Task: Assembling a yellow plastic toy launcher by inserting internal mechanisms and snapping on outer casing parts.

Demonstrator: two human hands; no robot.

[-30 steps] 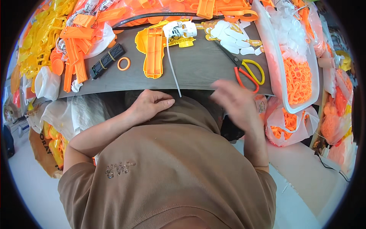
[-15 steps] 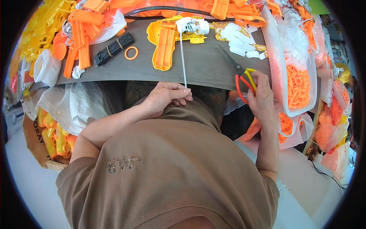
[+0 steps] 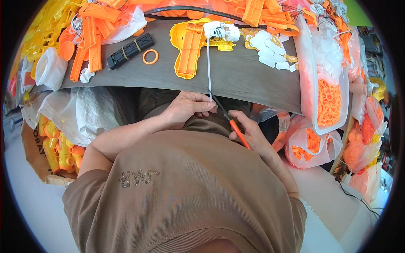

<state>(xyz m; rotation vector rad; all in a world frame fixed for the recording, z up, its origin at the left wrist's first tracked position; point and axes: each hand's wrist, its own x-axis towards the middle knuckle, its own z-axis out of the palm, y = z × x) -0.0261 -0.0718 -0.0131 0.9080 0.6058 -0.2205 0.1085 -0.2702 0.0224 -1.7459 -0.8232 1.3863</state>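
Observation:
My left hand (image 3: 190,109) is closed, pinching the lower end of a thin white strip (image 3: 209,63) just past the table's near edge. The strip runs up to a white plastic part (image 3: 220,32) with dark wires, which sits on a yellow toy-gun shell (image 3: 180,36). An orange grip-shaped piece (image 3: 190,52) lies in that shell. My right hand (image 3: 249,131) is wrapped round the orange-red handle of a pair of scissors (image 3: 236,130). Their dark blades reach up-left to the strip, just above my left fingertips; whether they are apart or together there, I cannot tell.
On the table (image 3: 160,76) lie a black bar with rubber bands (image 3: 130,51), an orange ring (image 3: 150,57) and a pile of clear plastic pieces (image 3: 270,48). A clear bin (image 3: 331,122) of orange parts stands at the right. Orange parts (image 3: 89,38) heap at the far left.
My right hand has brought the scissors left and down, from over the table's right side to the white strip. My left hand keeps its pinch on the strip.

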